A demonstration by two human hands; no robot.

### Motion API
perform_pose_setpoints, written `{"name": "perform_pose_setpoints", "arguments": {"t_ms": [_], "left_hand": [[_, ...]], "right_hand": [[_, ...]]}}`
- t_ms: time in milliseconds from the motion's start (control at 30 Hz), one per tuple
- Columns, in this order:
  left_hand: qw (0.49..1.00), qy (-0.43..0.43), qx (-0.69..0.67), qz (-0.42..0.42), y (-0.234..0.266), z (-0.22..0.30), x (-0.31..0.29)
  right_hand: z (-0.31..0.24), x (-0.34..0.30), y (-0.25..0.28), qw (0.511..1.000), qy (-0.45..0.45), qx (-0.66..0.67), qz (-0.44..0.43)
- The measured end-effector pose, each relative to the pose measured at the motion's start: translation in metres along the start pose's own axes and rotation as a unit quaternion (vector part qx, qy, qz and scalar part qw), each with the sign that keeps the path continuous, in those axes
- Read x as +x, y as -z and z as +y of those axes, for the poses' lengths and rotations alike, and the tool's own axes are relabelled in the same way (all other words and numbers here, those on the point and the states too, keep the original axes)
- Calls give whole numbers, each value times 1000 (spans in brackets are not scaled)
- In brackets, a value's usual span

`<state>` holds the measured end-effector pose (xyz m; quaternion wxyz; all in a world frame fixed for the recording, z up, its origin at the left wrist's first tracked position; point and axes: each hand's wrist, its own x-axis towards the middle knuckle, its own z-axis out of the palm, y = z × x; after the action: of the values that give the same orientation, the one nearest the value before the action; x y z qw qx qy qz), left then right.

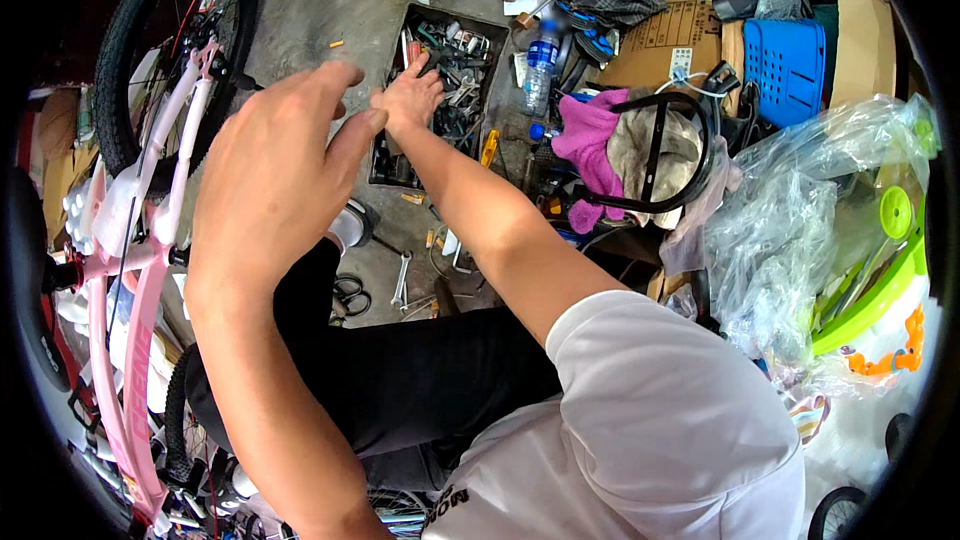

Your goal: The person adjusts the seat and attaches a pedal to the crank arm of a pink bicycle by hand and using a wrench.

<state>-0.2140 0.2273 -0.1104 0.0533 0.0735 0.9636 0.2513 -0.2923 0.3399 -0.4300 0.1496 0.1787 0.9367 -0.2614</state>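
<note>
Metal tools (463, 95), assorted, heaped in a dark rectangular tray (462, 18) on the concrete floor (300, 25), ahead of the person. Right hand (410, 102): over the left part of the heap, fingers spread, a red handle (414, 52) just beside their tips; whether they grasp any piece cannot be told, the underside being hidden. Left hand (280, 165): raised in the air, nearer the camera, fingers loosely curved, thumb apart, no item visible in it. Step in hand, as judged: searching or picking among the tools. Next move, as judged: calls for the right fingers to part one piece from its tangled neighbours and close firmly on it, minding hard edges. Beside the tray, right: one yellow tool (490, 148); farther right, a clear bottle (541, 65) with blue label. Nearer the person, on the floor: wrench (402, 278), black-handled scissors (350, 297). Left side: pink bicycle (150, 305). Right side: purple cloth (590, 140), cardboard box (655, 45), blue basket (785, 70), clear plastic sheeting (770, 230).
</note>
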Motion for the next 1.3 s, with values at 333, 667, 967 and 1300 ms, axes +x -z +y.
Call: {"name": "perform_pose_setpoints", "arguments": {"t_ms": [333,667,967,1300], "left_hand": [[998,39,2,-53,-5,-14,-6],[995,54,-4,-88,-14,-17,-13],[993,51,-6,-108,-21,-17,-16],[998,28,-21,-52,-7,-2,-9]], "right_hand": [[6,2,-16,996,39,-76,32],[-5,-3,1,979,64,-190,-30],[0,7,0,980,85,-175,-43],[99,98,42,994,93,52,22]]}}
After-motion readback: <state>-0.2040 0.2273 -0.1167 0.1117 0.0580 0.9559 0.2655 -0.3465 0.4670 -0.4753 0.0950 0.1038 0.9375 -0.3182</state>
